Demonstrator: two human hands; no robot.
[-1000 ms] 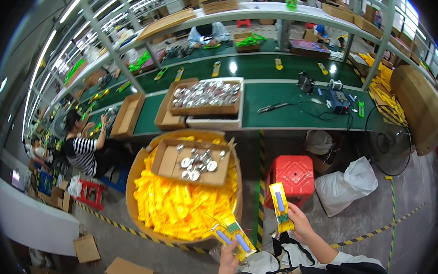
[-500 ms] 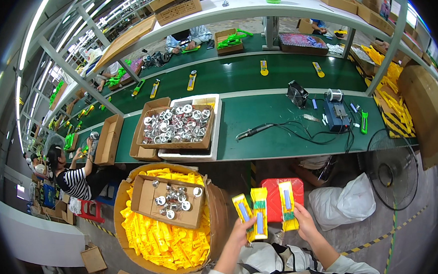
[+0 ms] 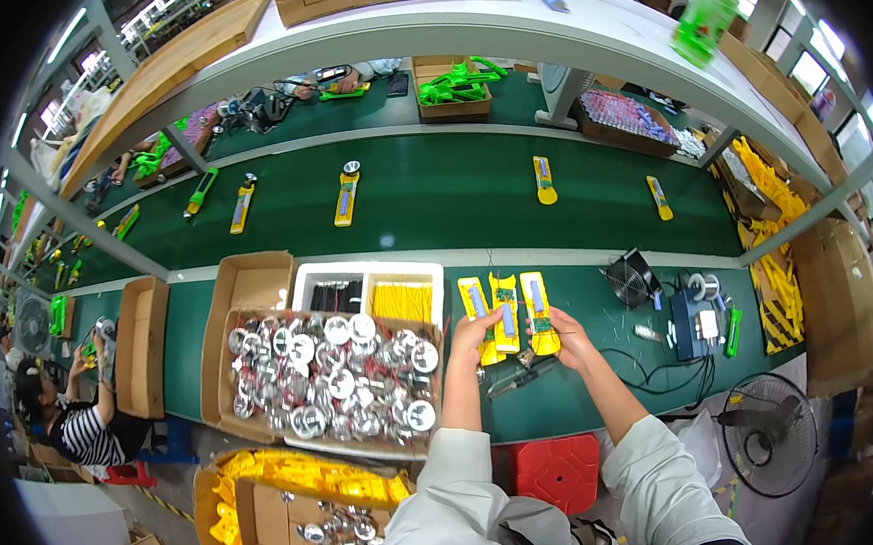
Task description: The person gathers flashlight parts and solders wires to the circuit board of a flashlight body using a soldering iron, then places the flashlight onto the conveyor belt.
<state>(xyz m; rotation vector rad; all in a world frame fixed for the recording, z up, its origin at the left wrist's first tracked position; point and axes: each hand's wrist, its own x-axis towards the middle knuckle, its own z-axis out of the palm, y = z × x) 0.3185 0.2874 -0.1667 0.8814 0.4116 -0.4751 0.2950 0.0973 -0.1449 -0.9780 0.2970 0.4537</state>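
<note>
My left hand is closed on two yellow plastic housings, held side by side. Each carries a blue cylindrical cell and a small green circuit board. A third yellow housing of the same make is gripped by my right hand, just beside the other pair. All three are held over the green workbench. Below my fingers lies a soldering iron, partly hidden by the right hand. To the left, a cardboard box holds several silvery lamp reflectors with white centres.
Behind the bench runs a green conveyor carrying spaced yellow pieces. A blue soldering station, a small black fan and cables occupy the right side. A white shelf spans overhead. A red stool and a standing fan are below.
Both hands, with the yellow housings, have gone from above the red stool to over the bench. My view has moved closer to the bench and shelf.
</note>
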